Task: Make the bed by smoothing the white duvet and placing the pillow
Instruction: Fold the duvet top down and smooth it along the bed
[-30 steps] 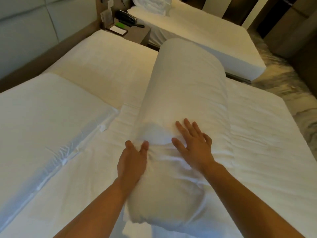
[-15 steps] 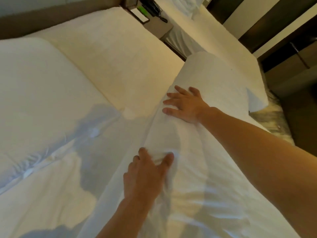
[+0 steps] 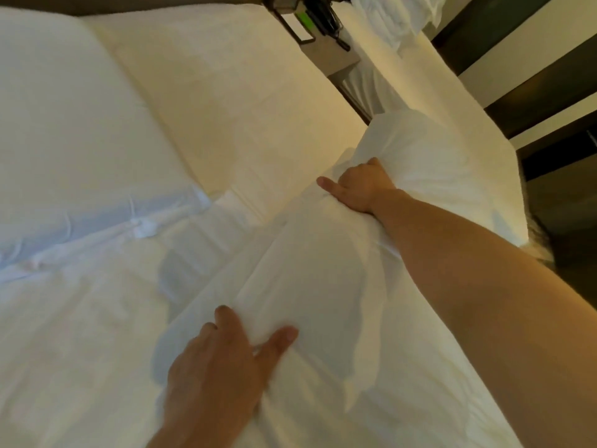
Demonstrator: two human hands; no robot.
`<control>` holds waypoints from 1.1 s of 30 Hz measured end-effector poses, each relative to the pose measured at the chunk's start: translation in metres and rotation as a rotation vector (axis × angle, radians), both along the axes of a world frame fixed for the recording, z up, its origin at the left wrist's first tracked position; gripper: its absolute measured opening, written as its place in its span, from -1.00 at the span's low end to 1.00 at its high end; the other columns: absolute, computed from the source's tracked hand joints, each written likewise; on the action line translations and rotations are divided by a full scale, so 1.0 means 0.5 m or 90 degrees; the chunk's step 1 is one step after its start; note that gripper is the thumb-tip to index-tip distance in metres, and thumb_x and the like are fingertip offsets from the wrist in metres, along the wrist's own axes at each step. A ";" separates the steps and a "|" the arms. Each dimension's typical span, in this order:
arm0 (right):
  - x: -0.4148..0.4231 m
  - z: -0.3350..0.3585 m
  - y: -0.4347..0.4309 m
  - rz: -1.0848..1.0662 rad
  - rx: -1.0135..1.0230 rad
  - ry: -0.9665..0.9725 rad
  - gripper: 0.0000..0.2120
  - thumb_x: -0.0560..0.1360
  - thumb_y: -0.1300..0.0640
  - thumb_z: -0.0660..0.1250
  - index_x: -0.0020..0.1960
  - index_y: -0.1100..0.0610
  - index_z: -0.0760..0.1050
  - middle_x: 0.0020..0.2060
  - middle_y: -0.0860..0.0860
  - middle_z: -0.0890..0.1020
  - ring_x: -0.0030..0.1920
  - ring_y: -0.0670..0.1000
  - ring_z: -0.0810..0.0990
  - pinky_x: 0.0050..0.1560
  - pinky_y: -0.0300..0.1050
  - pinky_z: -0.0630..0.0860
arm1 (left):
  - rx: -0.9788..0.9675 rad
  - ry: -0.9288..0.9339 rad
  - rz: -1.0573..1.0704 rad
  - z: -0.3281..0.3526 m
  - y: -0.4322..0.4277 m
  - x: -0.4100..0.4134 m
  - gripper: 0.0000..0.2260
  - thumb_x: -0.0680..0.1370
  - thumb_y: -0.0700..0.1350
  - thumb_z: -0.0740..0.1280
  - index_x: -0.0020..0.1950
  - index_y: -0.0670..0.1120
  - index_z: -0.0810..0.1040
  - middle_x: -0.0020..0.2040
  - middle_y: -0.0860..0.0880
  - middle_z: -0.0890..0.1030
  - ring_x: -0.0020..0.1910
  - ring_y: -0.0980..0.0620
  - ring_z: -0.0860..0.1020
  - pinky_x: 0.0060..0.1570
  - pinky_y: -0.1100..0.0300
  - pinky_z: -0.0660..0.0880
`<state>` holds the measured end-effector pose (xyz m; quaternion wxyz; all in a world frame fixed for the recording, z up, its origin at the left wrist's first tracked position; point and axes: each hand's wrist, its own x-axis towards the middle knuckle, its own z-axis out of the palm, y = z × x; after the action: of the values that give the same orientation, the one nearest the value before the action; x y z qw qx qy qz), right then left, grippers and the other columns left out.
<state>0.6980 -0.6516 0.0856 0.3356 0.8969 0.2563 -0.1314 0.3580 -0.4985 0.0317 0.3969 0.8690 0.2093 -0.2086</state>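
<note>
Right hand now clutches the rolled duvet, formerly flat.

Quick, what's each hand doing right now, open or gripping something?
Left hand: grips a fold of the white duvet.
Right hand: fingers curled into the white duvet, gripping it.

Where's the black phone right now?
In the head view the black phone is at the top middle, on the brown nightstand between the near bed and the far bed, beyond the right hand gripping the rolled white duvet.
</note>
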 end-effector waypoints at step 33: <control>0.138 -0.028 -0.128 -0.213 0.281 -0.178 -0.27 0.50 -0.55 -0.11 0.61 -0.32 0.08 0.69 -0.05 -0.02 0.67 0.19 -0.20 0.52 0.46 -0.18 | 0.159 0.021 -0.022 -0.044 -0.023 0.161 -0.31 0.52 0.35 0.10 0.60 0.11 0.15 0.51 -0.17 0.35 0.44 -0.19 0.44 0.31 -0.14 0.39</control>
<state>0.7668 -0.7155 0.0717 0.1384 0.9872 0.0790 -0.0010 0.4385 -0.5099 0.0096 0.2788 0.9116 0.2249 -0.2018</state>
